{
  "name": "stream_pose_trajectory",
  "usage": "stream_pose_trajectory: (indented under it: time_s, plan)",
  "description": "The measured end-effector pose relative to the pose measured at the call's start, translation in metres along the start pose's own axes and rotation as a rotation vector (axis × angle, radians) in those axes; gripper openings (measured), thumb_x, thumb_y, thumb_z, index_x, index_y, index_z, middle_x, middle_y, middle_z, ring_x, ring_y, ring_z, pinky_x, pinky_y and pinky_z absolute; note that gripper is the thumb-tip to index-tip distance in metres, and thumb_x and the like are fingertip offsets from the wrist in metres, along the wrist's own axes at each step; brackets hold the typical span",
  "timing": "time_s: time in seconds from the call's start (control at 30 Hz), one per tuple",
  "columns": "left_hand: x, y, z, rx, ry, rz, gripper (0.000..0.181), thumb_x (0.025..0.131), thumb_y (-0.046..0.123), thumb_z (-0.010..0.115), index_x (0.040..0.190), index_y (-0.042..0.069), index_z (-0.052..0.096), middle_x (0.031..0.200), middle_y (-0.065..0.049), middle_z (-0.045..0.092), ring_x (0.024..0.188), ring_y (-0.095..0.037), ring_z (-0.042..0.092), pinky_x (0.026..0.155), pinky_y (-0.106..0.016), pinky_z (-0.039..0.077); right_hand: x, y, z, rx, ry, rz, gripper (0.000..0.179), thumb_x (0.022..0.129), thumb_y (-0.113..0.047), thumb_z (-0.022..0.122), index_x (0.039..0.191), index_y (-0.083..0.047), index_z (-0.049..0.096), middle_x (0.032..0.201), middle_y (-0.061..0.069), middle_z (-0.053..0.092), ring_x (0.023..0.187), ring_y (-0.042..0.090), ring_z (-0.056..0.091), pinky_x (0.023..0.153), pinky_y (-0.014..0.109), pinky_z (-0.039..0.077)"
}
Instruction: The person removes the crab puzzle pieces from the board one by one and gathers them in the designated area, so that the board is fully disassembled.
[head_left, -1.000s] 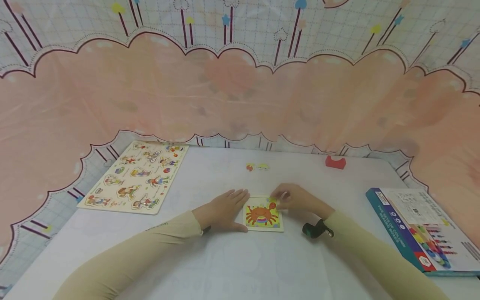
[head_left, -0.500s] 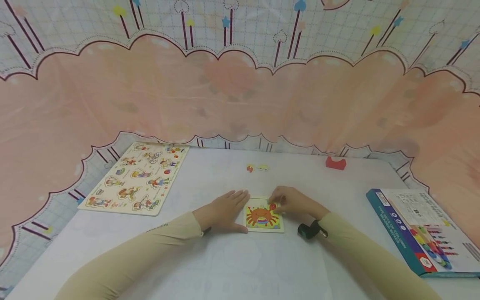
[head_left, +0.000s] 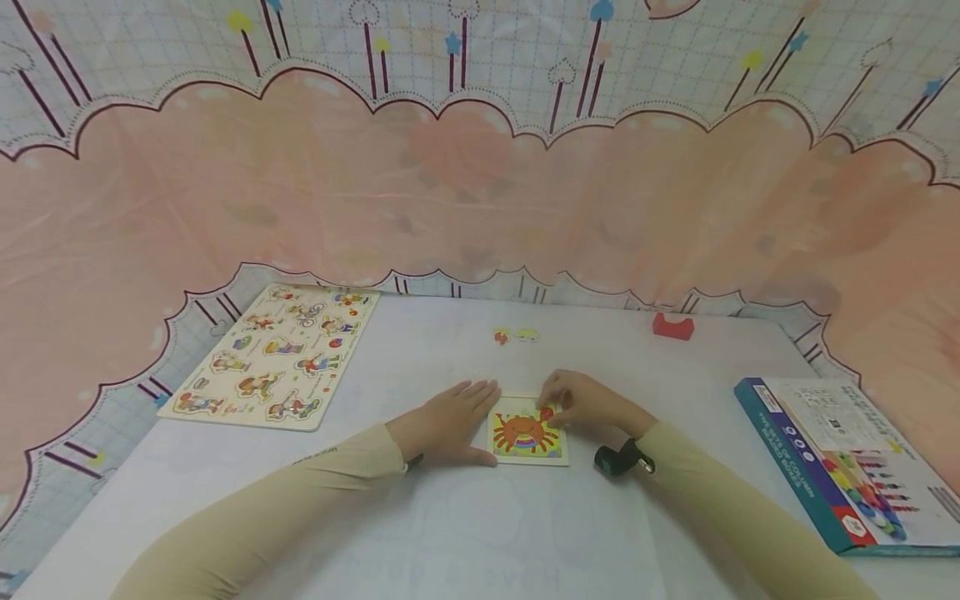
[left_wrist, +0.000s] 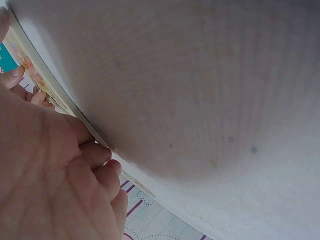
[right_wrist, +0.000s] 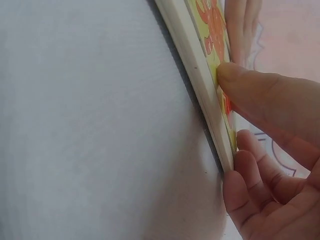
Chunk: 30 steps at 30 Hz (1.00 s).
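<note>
A small square crab puzzle (head_left: 522, 435) lies in its frame on the white table between my hands. My left hand (head_left: 452, 423) rests along its left side, fingers extended and thumb spread toward the lower left corner. My right hand (head_left: 588, 402) is at the upper right corner, thumb and fingers pinching the puzzle piece with the red claw (head_left: 547, 412). From the right wrist, the thumb (right_wrist: 235, 72) presses on the picture while other fingertips (right_wrist: 236, 187) sit at the board's edge (right_wrist: 200, 92). The left wrist view shows fingertips against the board's opposite edge (left_wrist: 60, 87).
Two small loose pieces, one red and yellow (head_left: 501, 336), one pale green (head_left: 528, 335), lie behind the puzzle. A board of figures (head_left: 273, 358) is at the left, a red block (head_left: 672, 327) at the back right, and a flat toy box (head_left: 847, 467) at the right.
My right hand has shifted slightly left over the corner, and the claw piece now sits closer in line with the picture. The left hand has stayed in place.
</note>
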<state>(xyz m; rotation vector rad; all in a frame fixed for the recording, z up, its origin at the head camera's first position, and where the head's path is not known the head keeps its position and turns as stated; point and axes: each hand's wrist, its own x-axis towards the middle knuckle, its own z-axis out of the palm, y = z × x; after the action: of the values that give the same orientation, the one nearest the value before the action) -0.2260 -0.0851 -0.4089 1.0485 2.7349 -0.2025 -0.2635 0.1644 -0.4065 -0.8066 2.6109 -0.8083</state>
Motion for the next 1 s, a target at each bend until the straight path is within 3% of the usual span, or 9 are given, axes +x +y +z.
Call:
stream_pose_trajectory:
  time_s: [0.33,0.57,0.77,1.0]
  plan:
    - [-0.0018,0.0007,-0.0018,-0.014,-0.003,0.002,0.101,0.080,0.074,0.045,0.151,0.008,0.016,0.159,-0.008,0.015,0.147,-0.022,0.015,0.121,-0.038,0.015,0.0002,0.0002,0.0006,0.003,0.011,-0.008,0.015,0.076,-0.015,0.077,0.091,-0.015,0.073,0.106,0.003,0.061,0.088,0.015,0.050,0.074,0.024,0.045]
    - [-0.0009,0.0008,-0.0016,-0.001,-0.009,-0.002,0.101,0.080,0.075,0.045,0.151,0.009,0.016,0.159,-0.007,0.014,0.147,-0.022,0.014,0.121,-0.037,0.015,0.0010,0.0008,0.0034,-0.004,0.025,0.027,0.017,0.075,-0.018,0.079,0.091,-0.019,0.073,0.107,0.000,0.062,0.093,0.016,0.052,0.082,0.030,0.049]
    - [-0.0004,0.0014,-0.0009,0.003,-0.012,-0.001,0.102,0.080,0.075,0.045,0.151,0.009,0.015,0.159,-0.007,0.014,0.147,-0.022,0.014,0.121,-0.037,0.015,-0.0016,0.0051,0.0027,0.033,0.053,0.002,0.027,0.076,-0.013,0.078,0.101,-0.014,0.069,0.106,0.001,0.065,0.094,0.016,0.056,0.093,0.040,0.051]
    - [-0.0002,0.0016,-0.0011,0.010,-0.014,-0.005,0.102,0.080,0.075,0.045,0.151,0.009,0.015,0.159,-0.007,0.014,0.147,-0.022,0.014,0.121,-0.037,0.015,-0.0032,0.0047,-0.0013,0.073,0.080,0.033,0.030,0.075,-0.011,0.078,0.104,-0.008,0.070,0.107,0.005,0.063,0.093,0.017,0.058,0.090,0.038,0.053]
